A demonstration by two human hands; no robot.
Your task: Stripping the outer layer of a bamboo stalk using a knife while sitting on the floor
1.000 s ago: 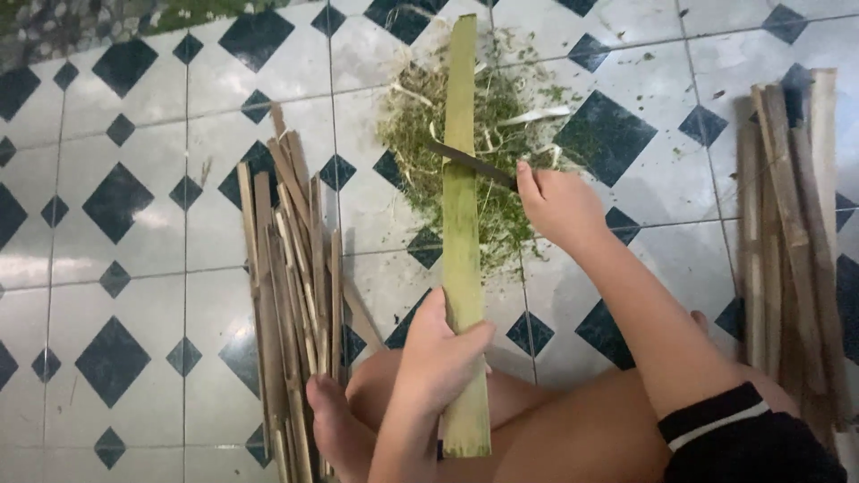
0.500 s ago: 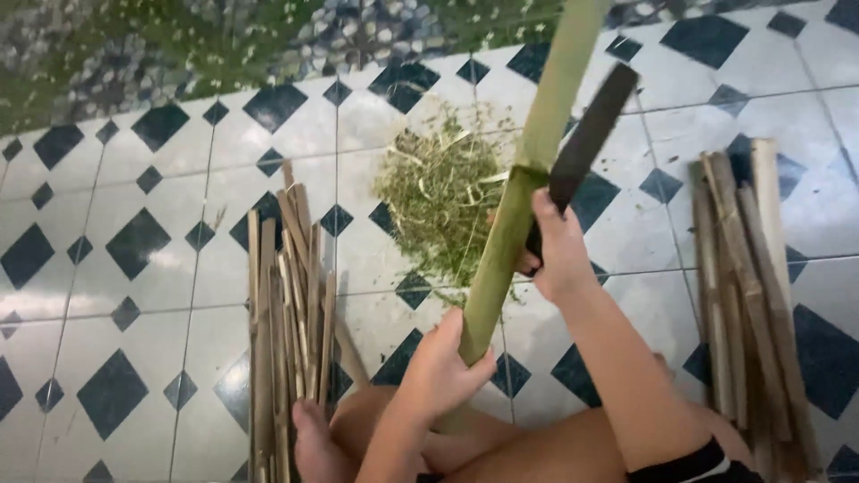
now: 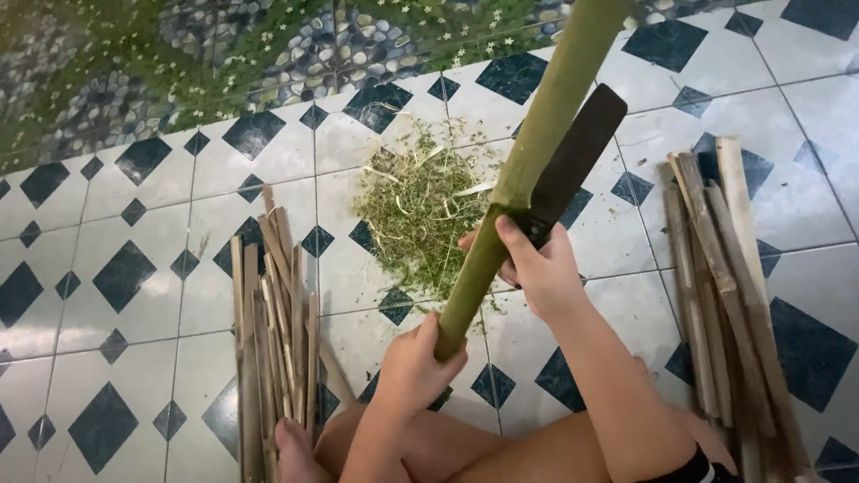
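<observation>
A long green bamboo strip (image 3: pixel 537 143) rises tilted from my lap toward the top of the view. My left hand (image 3: pixel 419 367) grips its lower end. My right hand (image 3: pixel 541 268) is wrapped around the strip higher up and also holds a dark flat-bladed knife (image 3: pixel 577 161), whose blade lies alongside the strip and points up and to the right. Below the strip, a heap of green shavings (image 3: pixel 420 206) lies on the tiled floor.
A bundle of split bamboo slats (image 3: pixel 273 340) lies on the floor to the left, and another bundle (image 3: pixel 716 286) to the right. My bare legs and foot (image 3: pixel 295 452) are at the bottom. A pebble-patterned band (image 3: pixel 268 54) borders the white and dark diamond tiles.
The bamboo strip has gone from lying flat over the shavings to being raised and tilted. My right hand moved from the knife on the strip to gripping both strip and knife.
</observation>
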